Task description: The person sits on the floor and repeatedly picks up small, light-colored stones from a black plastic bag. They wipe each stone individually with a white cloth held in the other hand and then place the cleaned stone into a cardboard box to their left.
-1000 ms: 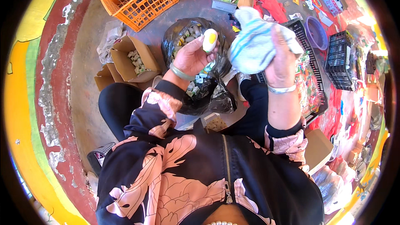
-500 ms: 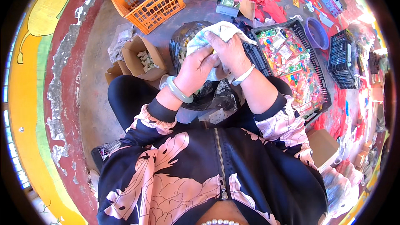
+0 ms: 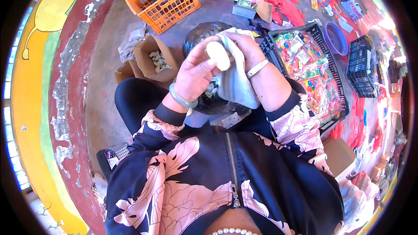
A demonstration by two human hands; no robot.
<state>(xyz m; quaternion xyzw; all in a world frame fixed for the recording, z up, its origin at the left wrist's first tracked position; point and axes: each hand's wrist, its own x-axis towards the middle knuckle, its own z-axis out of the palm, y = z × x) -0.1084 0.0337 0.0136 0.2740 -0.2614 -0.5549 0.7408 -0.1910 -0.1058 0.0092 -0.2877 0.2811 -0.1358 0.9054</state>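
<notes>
My left hand [image 3: 193, 77] pinches a smooth, cream-white oval piece [image 3: 218, 55] between thumb and fingers; its exact kind does not show. Close beside it, my right hand [image 3: 250, 48] grips a white cloth [image 3: 237, 85] with blue and grey stripes, which hangs down from the fingers. The cloth's upper fold lies right against the oval piece's edge. Below both hands a black plastic bag [image 3: 201, 36] stands between my legs. Small pale pieces show inside it, partly hidden by my hands and the cloth.
To the left stands an open cardboard box [image 3: 169, 52] holding small pale pieces. An orange crate [image 3: 176, 11] is farther off. On the right lies a black tray [image 3: 344, 100] of colourful packets, with a purple basin [image 3: 335, 39] and a black crate [image 3: 359, 61] beyond.
My left hand has drawn away from the cloth and tilted, baring the oval piece. The cloth, bunched around my fingers before, now hangs from my right hand.
</notes>
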